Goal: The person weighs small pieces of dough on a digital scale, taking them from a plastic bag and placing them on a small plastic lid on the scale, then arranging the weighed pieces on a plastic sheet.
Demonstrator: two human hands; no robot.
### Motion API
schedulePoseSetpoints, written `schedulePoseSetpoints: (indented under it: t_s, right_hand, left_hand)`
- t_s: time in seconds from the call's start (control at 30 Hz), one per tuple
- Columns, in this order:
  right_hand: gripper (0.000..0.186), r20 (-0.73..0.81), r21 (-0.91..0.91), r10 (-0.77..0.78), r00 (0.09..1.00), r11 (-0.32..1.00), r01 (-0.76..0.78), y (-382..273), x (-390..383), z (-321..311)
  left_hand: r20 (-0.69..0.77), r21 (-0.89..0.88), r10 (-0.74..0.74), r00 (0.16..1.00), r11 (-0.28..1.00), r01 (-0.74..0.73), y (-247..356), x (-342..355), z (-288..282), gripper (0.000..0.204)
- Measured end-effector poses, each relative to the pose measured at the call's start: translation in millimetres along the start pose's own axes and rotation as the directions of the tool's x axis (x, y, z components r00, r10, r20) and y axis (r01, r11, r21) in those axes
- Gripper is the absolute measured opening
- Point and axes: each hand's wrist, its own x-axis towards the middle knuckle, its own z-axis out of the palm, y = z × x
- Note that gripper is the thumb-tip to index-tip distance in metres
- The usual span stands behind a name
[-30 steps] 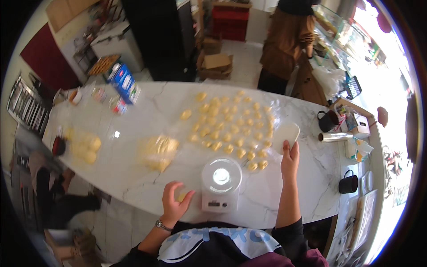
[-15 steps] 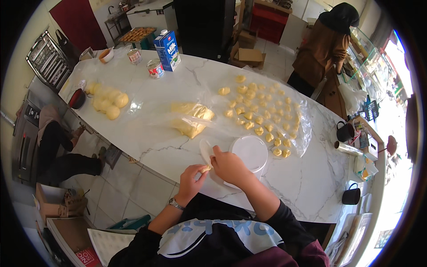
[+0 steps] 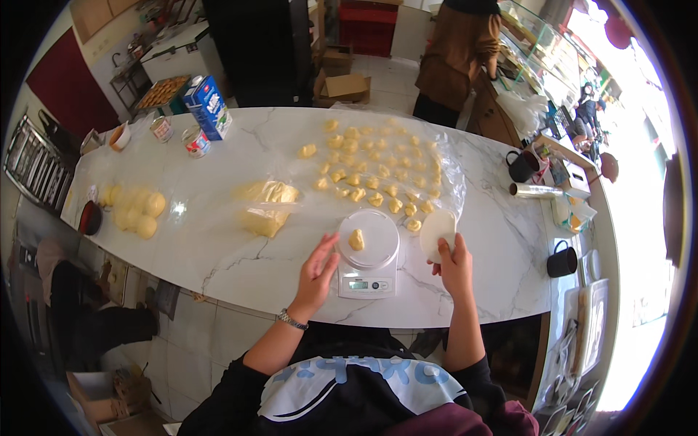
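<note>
A small lump of yellow dough (image 3: 356,240) rests on the round plate of a white kitchen scale (image 3: 368,288), whose display is lit. At the plate's left rim, my left hand (image 3: 315,275) is empty with its fingers apart. To the right of the scale, my right hand (image 3: 454,266) grips a white dough scraper (image 3: 438,234), held up off the table. A larger block of yellow dough (image 3: 267,211) lies left of the scale, partly under clear plastic. Beyond the scale, several small dough pieces (image 3: 375,200) are spread out, many beneath a clear plastic sheet (image 3: 452,174).
Several round dough balls (image 3: 138,211) sit under plastic at the table's left, beside a dark bowl (image 3: 90,218). A blue milk carton (image 3: 209,107) and cans (image 3: 195,142) stand at the back left. Black mugs (image 3: 562,259) are at the right. Two other people are nearby.
The dough lump now lies on the scale, out of my left hand, which has opened. My right hand has moved right with the scraper, uncovering the scale. The view has turned rightward.
</note>
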Motion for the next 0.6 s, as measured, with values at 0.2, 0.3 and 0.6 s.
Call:
schedulePoseSetpoints:
  t_s: [0.2, 0.3, 0.6]
  right_hand:
    - [0.017, -0.246, 0.324, 0.112, 0.963, 0.946, -0.027, 81.5, -32.5, -4.8]
    - [0.017, -0.334, 0.379, 0.087, 0.939, 0.924, 0.049, 87.2, -39.1, 11.5]
    - [0.020, -0.332, 0.355, 0.043, 0.942, 0.931, 0.082, 85.1, -31.2, 23.8]
  left_hand:
    - [-0.209, 0.288, 0.124, 0.970, 0.956, -0.060, -21.4, -20.6, -30.0, 0.026]
    - [-0.180, 0.449, 0.149, 0.972, 0.892, -0.054, -18.6, -19.0, -24.8, 0.021]
    - [0.044, 0.582, 0.380, 0.924, 0.742, -0.333, 4.3, 33.8, 16.5, 0.020]
